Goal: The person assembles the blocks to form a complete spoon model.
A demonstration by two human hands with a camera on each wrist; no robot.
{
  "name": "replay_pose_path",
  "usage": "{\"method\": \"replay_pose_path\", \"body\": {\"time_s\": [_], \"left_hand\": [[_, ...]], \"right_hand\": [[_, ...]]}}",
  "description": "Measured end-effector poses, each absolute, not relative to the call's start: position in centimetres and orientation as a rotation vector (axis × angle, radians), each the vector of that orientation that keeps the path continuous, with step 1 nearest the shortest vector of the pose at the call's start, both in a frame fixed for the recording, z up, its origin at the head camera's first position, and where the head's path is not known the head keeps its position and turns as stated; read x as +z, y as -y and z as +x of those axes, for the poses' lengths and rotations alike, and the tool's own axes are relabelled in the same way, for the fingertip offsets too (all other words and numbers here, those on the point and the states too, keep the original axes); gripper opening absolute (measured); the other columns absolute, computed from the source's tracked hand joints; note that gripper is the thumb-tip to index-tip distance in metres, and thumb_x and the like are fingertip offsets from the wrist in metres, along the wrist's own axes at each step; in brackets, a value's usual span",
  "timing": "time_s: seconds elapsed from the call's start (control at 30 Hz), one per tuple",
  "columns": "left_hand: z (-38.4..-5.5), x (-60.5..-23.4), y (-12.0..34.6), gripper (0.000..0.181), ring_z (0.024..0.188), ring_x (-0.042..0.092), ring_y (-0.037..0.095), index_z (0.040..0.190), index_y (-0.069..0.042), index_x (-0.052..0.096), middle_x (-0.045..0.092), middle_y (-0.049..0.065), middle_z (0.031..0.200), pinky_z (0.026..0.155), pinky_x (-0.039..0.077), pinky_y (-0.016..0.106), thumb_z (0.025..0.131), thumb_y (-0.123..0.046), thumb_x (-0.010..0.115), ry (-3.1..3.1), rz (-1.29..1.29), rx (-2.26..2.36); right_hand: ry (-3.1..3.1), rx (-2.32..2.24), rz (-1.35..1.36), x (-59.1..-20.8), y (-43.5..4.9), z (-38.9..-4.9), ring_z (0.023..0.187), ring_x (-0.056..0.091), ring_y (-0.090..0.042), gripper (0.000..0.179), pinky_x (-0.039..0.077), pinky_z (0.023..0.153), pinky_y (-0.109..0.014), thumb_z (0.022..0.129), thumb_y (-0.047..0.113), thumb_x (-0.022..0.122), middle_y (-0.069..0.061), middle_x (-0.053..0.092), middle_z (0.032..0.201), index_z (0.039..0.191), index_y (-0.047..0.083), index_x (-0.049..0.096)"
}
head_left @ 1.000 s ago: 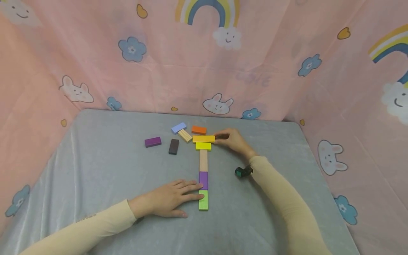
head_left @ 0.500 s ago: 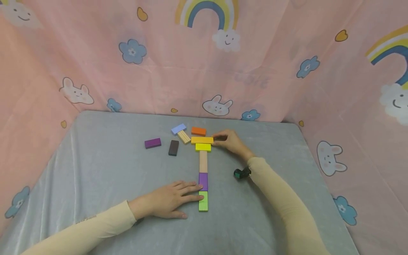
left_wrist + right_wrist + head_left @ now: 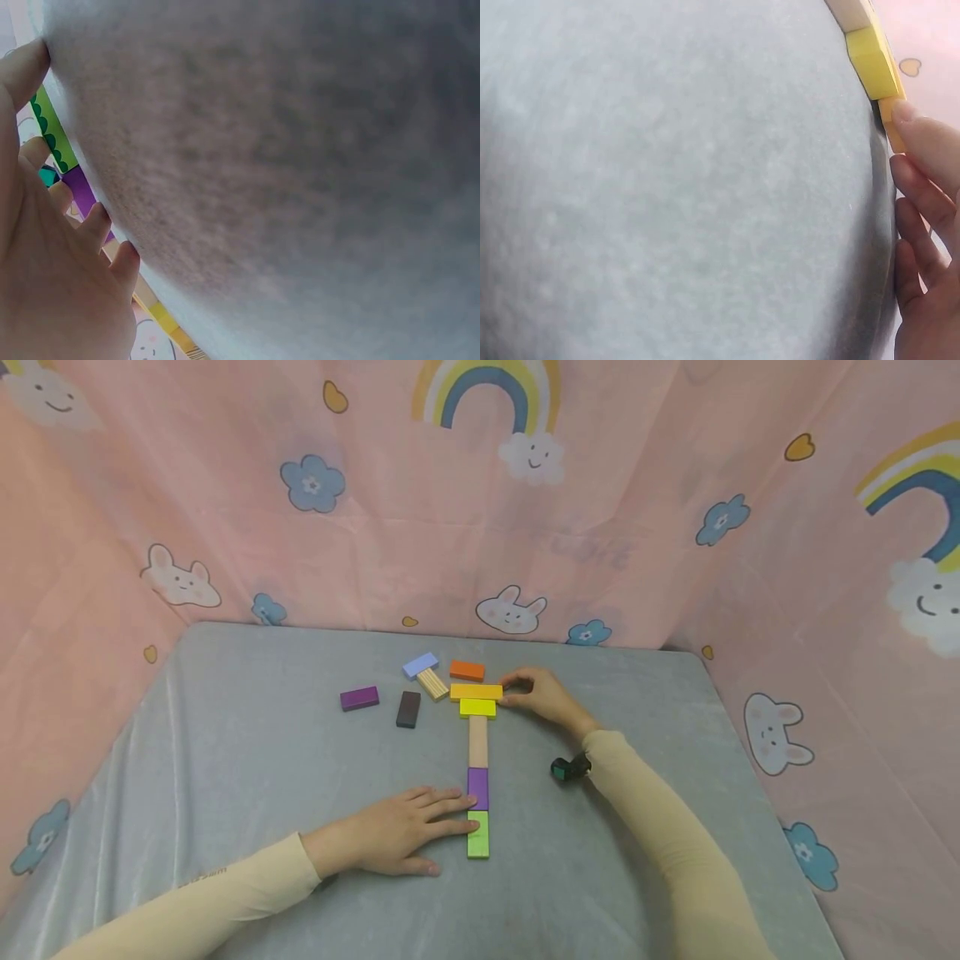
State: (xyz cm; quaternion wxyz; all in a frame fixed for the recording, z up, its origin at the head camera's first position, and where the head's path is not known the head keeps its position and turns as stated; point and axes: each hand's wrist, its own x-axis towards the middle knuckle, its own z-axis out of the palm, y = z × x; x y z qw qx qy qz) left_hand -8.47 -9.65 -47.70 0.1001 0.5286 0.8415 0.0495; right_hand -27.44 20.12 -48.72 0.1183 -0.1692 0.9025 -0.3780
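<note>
We see the amber block (image 3: 476,692) at the far end of a row on the grey cloth (image 3: 262,735), its long axis running left to right, one end toward the right hand (image 3: 546,697). That hand pinches this right end between thumb and forefinger; the right wrist view shows its other fingers bent beside the thumb. The right forearm slants in from the lower right, a small black device (image 3: 570,768) at its wrist.

Against the amber block's near side we find the shorter yellow block (image 3: 477,709), also lying crosswise. From there the beige block (image 3: 478,742), purple block (image 3: 477,789) and green block (image 3: 477,843) run end to end toward the person, long axes along the row.

The left hand (image 3: 393,833) lies palm down from the left, fingers straight and spread, forefinger on the green block, middle finger at the purple one's edge.

Just beyond the amber block we see an orange block (image 3: 467,671). To its left are the ridged wooden block (image 3: 432,684), pale blue block (image 3: 421,665), dark brown block (image 3: 408,710) and dark purple block (image 3: 359,698).
</note>
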Motion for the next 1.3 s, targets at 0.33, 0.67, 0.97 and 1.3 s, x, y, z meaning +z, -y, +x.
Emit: {"method": "replay_pose_path", "body": {"time_s": [0.33, 0.67, 0.97, 1.3], "left_hand": [[-8.4, -47.8, 9.6, 0.071, 0.154, 0.023, 0.021, 0.157, -0.029, 0.026, 0.019, -0.001, 0.167, 0.123, 0.030, 0.044, 0.096, -0.057, 0.051, -2.490, 1.571, 0.158], [-8.4, -47.6, 9.5, 0.072, 0.154, 0.023, 0.022, 0.157, -0.029, 0.026, 0.019, 0.000, 0.167, 0.123, 0.031, 0.045, 0.096, -0.056, 0.052, -2.481, 1.563, 0.180], [-8.5, -47.4, 9.4, 0.071, 0.154, 0.024, 0.022, 0.157, -0.029, 0.028, 0.021, 0.000, 0.167, 0.122, 0.031, 0.045, 0.096, -0.055, 0.054, -2.475, 1.556, 0.202], [-8.5, -47.3, 9.3, 0.073, 0.153, 0.026, 0.021, 0.156, -0.030, 0.027, 0.022, -0.001, 0.167, 0.122, 0.031, 0.044, 0.094, -0.056, 0.056, -2.472, 1.532, 0.201]], "right_hand": [[-2.621, -1.120, -0.511, -48.5, -20.2, -27.3, 0.120, 0.056, -0.023, 0.034, 0.041, 0.115, -0.047, 0.086, 0.031, 0.077, -0.002, 0.066, 0.121, 0.117, 0.019, 0.069], [-2.642, -1.091, -0.513, -48.6, -20.2, -27.3, 0.118, 0.056, -0.023, 0.033, 0.041, 0.114, -0.046, 0.086, 0.031, 0.077, -0.002, 0.066, 0.118, 0.115, 0.019, 0.070], [-2.629, -1.090, -0.497, -48.2, -20.2, -27.3, 0.121, 0.055, -0.024, 0.035, 0.038, 0.116, -0.047, 0.085, 0.029, 0.078, -0.004, 0.066, 0.120, 0.117, 0.017, 0.069], [-2.618, -1.075, -0.555, -47.4, -20.3, -26.4, 0.129, 0.052, -0.025, 0.046, 0.037, 0.118, -0.048, 0.087, 0.030, 0.076, -0.005, 0.062, 0.132, 0.128, 0.015, 0.064]]}}
